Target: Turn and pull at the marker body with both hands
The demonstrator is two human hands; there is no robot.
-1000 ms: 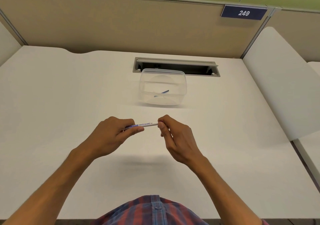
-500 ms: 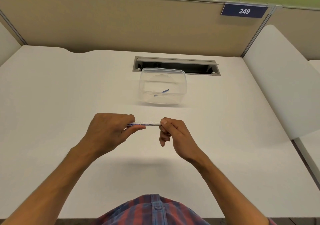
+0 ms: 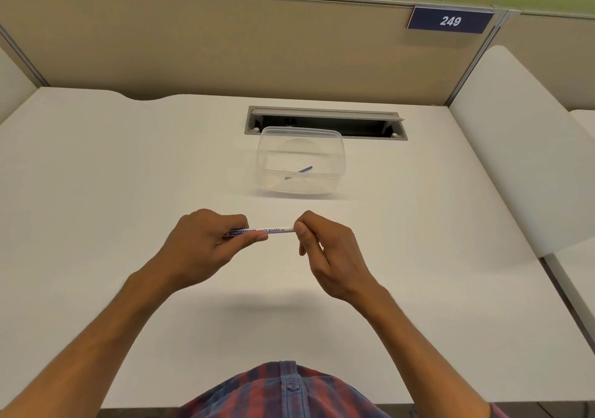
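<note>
Since thumb slid back, right hand (image 3: 331, 256) pinching marker (image 3: 273, 230) end (L hand (image 3: 206, 250) steady).

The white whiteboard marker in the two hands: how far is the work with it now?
Done: one small blue piece already lies in the clear plastic container on the white desk. In hand: the left hand grips the white whiteboard marker and the right hand pinches its right end. Left: the marker is not yet in the container.
</note>
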